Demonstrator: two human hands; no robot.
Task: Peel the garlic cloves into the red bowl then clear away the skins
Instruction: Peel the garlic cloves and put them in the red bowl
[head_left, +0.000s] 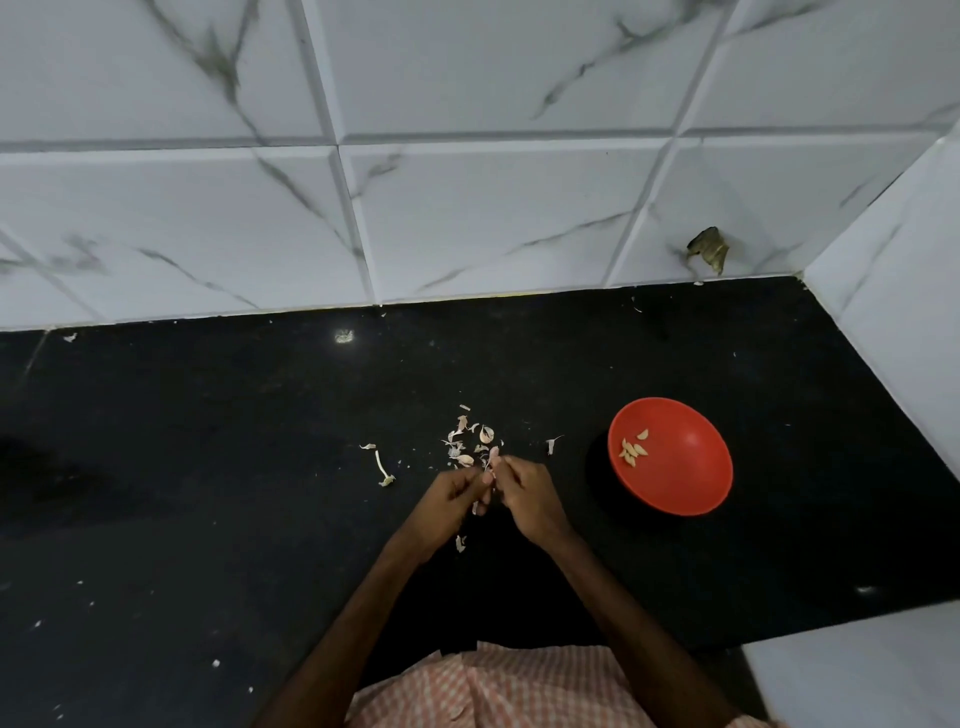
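Peeling over the black counter (208, 467)
Left hand (451, 494) and right hand (525, 493) both pinch one garlic clove (493, 456); skins (464, 441) just beyond, red bowl (675, 467) right, short of the side wall (893, 322).

The bowl (691, 467) sits near the counter's (208, 467) right edge, with peeled cloves (634, 449) in its left side. Skins (465, 441) lie mid-counter, left of it. Just before them the left hand (452, 499) and right hand (530, 493) meet, a clove (493, 456) between them.

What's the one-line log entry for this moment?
stage: peeling | left hand: pinches garlic clove | right hand: pinches garlic clove | red bowl: holds peeled cloves | skins: on counter
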